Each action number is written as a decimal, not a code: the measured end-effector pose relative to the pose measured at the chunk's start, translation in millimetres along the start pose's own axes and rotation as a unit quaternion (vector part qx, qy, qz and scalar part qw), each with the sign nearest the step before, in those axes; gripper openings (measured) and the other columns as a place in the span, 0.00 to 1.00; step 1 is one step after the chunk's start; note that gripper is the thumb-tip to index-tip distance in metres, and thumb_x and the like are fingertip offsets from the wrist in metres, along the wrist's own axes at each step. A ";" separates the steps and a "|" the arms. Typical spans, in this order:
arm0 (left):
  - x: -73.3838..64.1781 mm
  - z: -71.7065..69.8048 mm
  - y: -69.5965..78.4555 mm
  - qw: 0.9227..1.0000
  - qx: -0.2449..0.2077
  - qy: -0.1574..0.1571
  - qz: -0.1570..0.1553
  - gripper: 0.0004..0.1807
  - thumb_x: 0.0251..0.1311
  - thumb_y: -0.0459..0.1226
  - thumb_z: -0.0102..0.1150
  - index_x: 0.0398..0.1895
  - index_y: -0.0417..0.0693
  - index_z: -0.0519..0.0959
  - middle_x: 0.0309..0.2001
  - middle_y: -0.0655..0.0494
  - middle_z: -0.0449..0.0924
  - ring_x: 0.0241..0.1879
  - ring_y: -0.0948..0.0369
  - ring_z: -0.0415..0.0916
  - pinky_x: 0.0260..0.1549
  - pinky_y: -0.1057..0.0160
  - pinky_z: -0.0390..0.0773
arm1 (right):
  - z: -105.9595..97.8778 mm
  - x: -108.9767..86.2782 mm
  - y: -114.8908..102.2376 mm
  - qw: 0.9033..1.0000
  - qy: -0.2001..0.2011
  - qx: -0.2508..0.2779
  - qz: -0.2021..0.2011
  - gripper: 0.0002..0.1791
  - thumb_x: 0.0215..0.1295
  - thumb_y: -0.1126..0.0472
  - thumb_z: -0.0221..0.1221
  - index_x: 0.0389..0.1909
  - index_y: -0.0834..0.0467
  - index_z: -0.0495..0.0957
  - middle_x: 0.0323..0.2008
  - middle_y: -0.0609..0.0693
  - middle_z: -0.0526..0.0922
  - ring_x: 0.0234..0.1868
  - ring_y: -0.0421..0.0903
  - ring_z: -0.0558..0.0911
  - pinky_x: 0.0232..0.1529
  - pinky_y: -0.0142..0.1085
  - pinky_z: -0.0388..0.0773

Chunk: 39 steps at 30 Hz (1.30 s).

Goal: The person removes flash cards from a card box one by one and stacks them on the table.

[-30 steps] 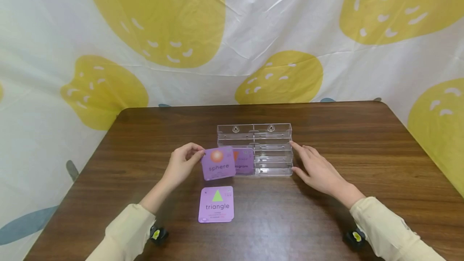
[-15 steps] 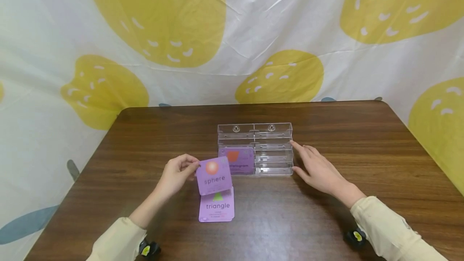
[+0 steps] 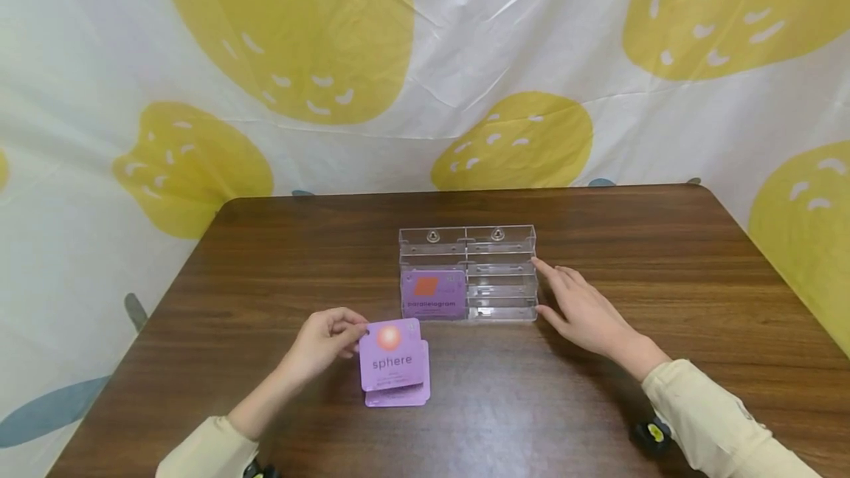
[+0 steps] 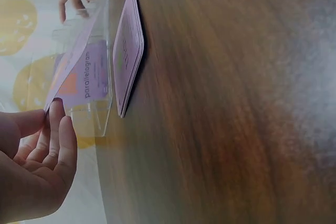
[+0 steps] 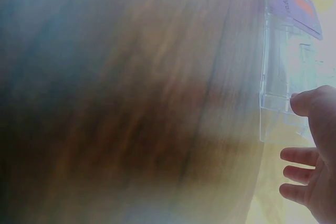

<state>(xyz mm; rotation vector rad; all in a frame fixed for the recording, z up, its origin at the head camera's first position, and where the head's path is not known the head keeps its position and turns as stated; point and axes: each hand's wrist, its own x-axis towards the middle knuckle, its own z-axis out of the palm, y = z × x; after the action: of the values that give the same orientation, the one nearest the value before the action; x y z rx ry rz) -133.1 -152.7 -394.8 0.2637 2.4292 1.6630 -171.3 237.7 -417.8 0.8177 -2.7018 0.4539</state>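
Note:
My left hand (image 3: 327, 341) pinches the upper left corner of a purple card marked "sphere" (image 3: 392, 356) between thumb and fingers. In the left wrist view this card (image 4: 73, 59) is raised above a small stack of purple cards (image 4: 128, 51) on the table. From the head it covers most of that stack (image 3: 415, 398). A clear tiered card holder (image 3: 501, 313) stands behind, with a "parallelogram" card (image 3: 434, 297) in its lower left pocket. My right hand (image 3: 584, 313) rests its extended fingertips and thumb against the holder's right side; in the right wrist view the thumb (image 5: 302, 103) overlaps the clear plastic.
The brown wooden table (image 3: 299, 242) extends around the holder on all sides. A white curtain with yellow fruit prints (image 3: 345, 153) hangs along its back edge. Black wrist cameras sit under the sleeves, the right one (image 3: 651, 434) close above the table.
My left hand has drawn the "sphere" card down and toward me, from in front of the holder to over the stack, uncovering the "parallelogram" card. The right hand has stayed put.

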 end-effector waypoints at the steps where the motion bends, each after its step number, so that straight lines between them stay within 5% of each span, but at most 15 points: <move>1: -0.8 0.3 -0.8 1.000 0.000 -0.003 0.000 0.09 0.58 0.29 0.53 0.37 0.27 0.74 0.29 0.40 0.81 0.24 0.61 0.77 0.26 0.61 0.80 | -0.1 0.0 -0.2 1.000 0.000 0.000 0.000 0.39 0.57 0.60 0.60 0.66 0.63 0.51 0.52 0.63 0.72 0.52 0.57 0.69 0.50 0.50 0.69; 19: 1.1 10.4 -21.5 0.997 -0.006 -0.062 -0.039 0.11 0.58 0.30 0.53 0.38 0.25 0.74 0.27 0.44 0.81 0.22 0.63 0.76 0.21 0.67 0.77 | -0.7 -0.6 -0.5 1.000 0.000 0.000 0.002 0.39 0.57 0.60 0.60 0.66 0.63 0.52 0.51 0.63 0.72 0.52 0.57 0.69 0.50 0.50 0.70; 39: 2.1 9.5 -19.4 0.995 0.085 -0.039 -0.037 0.07 0.55 0.30 0.56 0.35 0.32 0.77 0.26 0.47 0.81 0.20 0.62 0.75 0.17 0.64 0.77 | -1.2 -0.2 -1.7 1.000 -0.004 0.003 0.007 0.39 0.57 0.60 0.60 0.66 0.62 0.51 0.51 0.63 0.71 0.52 0.57 0.69 0.50 0.50 0.69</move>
<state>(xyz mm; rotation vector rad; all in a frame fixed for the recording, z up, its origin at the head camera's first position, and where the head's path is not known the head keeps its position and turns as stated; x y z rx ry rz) -133.5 -150.5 -416.4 0.2554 2.4917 1.3916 -170.0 236.9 -416.5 0.8040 -2.7158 0.4639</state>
